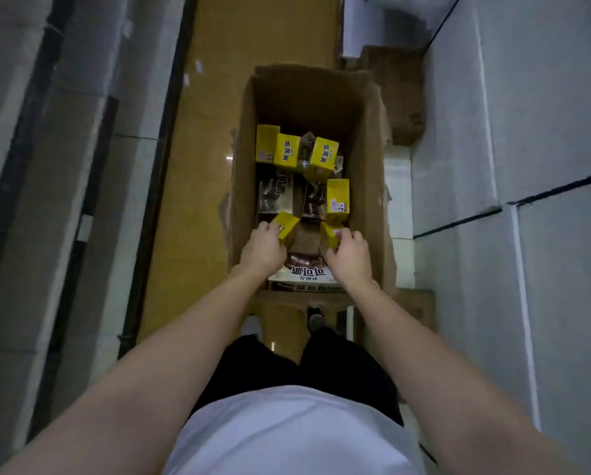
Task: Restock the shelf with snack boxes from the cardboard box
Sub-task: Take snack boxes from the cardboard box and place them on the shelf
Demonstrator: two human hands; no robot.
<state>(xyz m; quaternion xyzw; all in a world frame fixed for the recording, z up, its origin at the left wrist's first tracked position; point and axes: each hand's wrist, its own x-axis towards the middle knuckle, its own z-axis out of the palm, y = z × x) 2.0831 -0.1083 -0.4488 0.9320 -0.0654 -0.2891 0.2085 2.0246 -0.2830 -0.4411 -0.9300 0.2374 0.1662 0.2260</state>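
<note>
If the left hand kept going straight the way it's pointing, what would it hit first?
The left hand already grips a yellow snack box. Pushed further along, it would likely meet the brown snack pack lying just beyond in the cardboard box, though depth is unclear.

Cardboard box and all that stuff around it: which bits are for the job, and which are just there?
For the job: cardboard box, yellow snack boxes, brown snack boxes, left hand, right hand.

Just there: orange floor, second carton behind.
</note>
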